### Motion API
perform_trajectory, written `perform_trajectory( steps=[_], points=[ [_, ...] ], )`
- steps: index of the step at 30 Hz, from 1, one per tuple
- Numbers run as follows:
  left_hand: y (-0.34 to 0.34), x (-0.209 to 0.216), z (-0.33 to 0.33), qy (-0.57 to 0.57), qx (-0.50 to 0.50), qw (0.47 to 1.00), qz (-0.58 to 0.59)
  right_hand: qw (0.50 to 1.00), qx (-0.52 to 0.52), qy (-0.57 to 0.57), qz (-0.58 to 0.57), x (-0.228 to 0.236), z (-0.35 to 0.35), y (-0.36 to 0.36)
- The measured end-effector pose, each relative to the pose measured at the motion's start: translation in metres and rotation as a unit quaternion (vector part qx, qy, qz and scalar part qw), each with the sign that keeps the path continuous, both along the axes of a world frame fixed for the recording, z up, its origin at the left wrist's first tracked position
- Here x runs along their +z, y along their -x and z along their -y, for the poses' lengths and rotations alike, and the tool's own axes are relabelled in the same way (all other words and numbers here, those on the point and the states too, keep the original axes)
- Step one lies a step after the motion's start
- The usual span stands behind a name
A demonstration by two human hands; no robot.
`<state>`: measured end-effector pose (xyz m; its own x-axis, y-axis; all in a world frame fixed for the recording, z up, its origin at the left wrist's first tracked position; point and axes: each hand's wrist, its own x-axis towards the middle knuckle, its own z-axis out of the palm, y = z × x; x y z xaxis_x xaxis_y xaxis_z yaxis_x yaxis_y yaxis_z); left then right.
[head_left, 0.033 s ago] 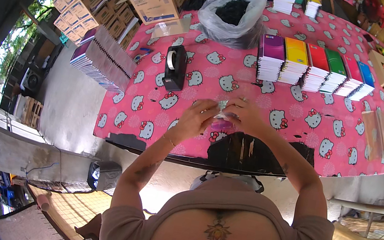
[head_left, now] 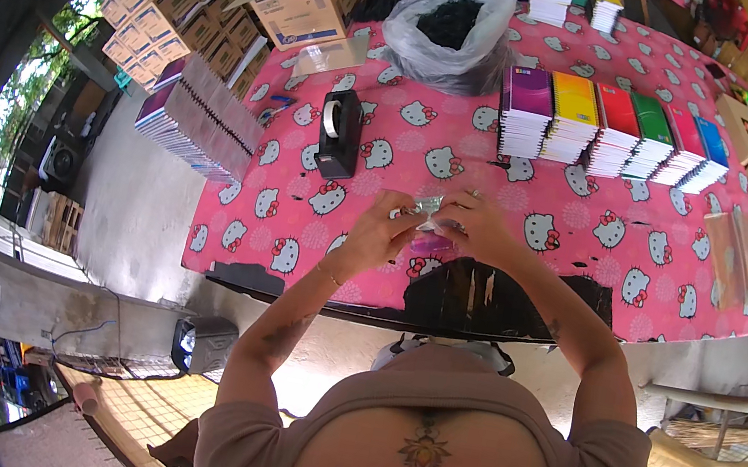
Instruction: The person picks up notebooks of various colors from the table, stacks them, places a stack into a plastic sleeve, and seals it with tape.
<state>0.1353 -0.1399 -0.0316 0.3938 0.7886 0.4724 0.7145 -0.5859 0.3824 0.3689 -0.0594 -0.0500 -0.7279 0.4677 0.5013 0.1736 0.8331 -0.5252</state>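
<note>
Near the front edge of the table, my left hand (head_left: 382,232) and my right hand (head_left: 479,225) are close together. Between them is a crinkled piece of clear plastic film (head_left: 427,206), pinched by the fingers of both. Something flat and purple (head_left: 433,243) shows just below the film; my hands partly cover it, and I cannot make out its kind. Beyond my left hand stands a black tape dispenser (head_left: 338,153) with a roll in it. Stacks of spiral notebooks (head_left: 571,118) in purple, yellow, red, green, pink and blue are lined up farther back to the right.
A tall stack of spiral notebooks (head_left: 200,117) stands at the table's left edge. Behind are an open carton (head_left: 303,9) and a clear bag of black pieces (head_left: 447,33). Clear plastic sleeves (head_left: 731,259) lie at the right. The pink cloth (head_left: 582,293) is torn along the front.
The fingers of my left hand have shifted slightly, and a little more of the clear film shows between my hands. The things on the table stay put.
</note>
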Motion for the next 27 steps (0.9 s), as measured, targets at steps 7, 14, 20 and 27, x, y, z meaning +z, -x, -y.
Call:
perform_trajectory(
  steps=[7, 14, 20, 27],
  points=[
    [-0.015, 0.018, -0.028, 0.138, 0.104, 0.984, -0.041, 0.991, -0.123, 0.050, 0.017, 0.001, 0.008, 0.021],
    [0.012, -0.019, -0.061, 0.343, 0.081, 0.904, 0.241, 0.898, -0.123, 0.383, -0.178, -0.031, -0.007, 0.021],
    [0.198, -0.065, -0.070, 0.138, 0.444, 0.850, 0.246, 0.829, -0.122, 0.504, -0.210, -0.027, 0.011, 0.044],
    [0.184, -0.074, -0.088, 0.212, 0.275, 0.740, 0.576, 0.845, -0.147, 0.464, -0.222, -0.037, 0.003, 0.033]
  ],
)
